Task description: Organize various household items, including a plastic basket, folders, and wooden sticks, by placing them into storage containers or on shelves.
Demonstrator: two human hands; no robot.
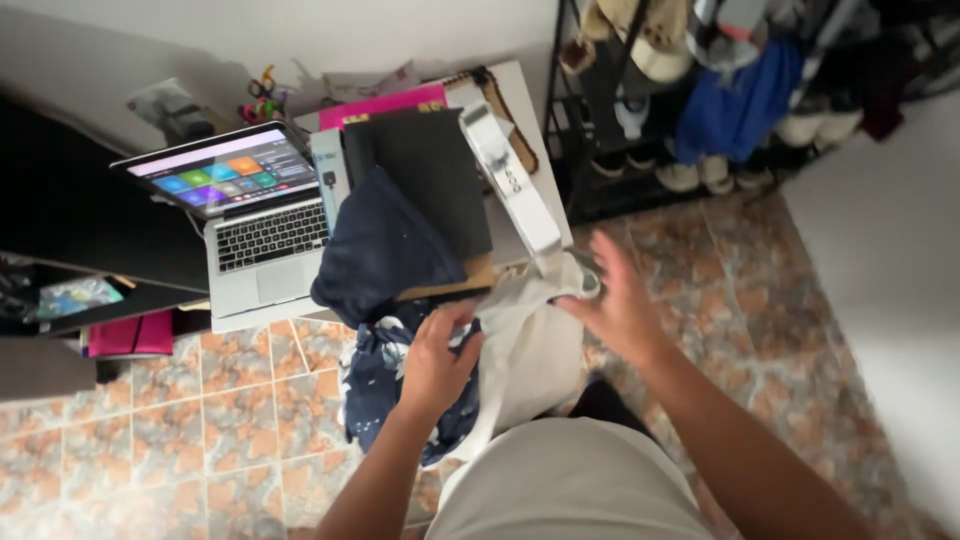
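At the far left, a pink folder (130,335) sits on a low dark shelf (60,310). Next comes an open laptop (245,215) with a lit, colourful screen, resting on the left part of the counter (525,95). Beside it a dark navy cloth (385,250) lies over a black heat press (430,175) whose white handle arm (510,180) slants upward. Below the counter's edge hangs a navy patterned fabric (375,385), draping toward the tiled floor (200,420). The left hand (435,360) has its grip closed on the upper edge of this fabric, just where it meets a white cloth (525,345). The white cloth hangs from the front of the counter, between the two hands. The right hand (620,300) is blurred, fingers spread, its grip open and touching the white cloth's upper right corner. At the far right, a rack (700,110) holds shoes and clothes.
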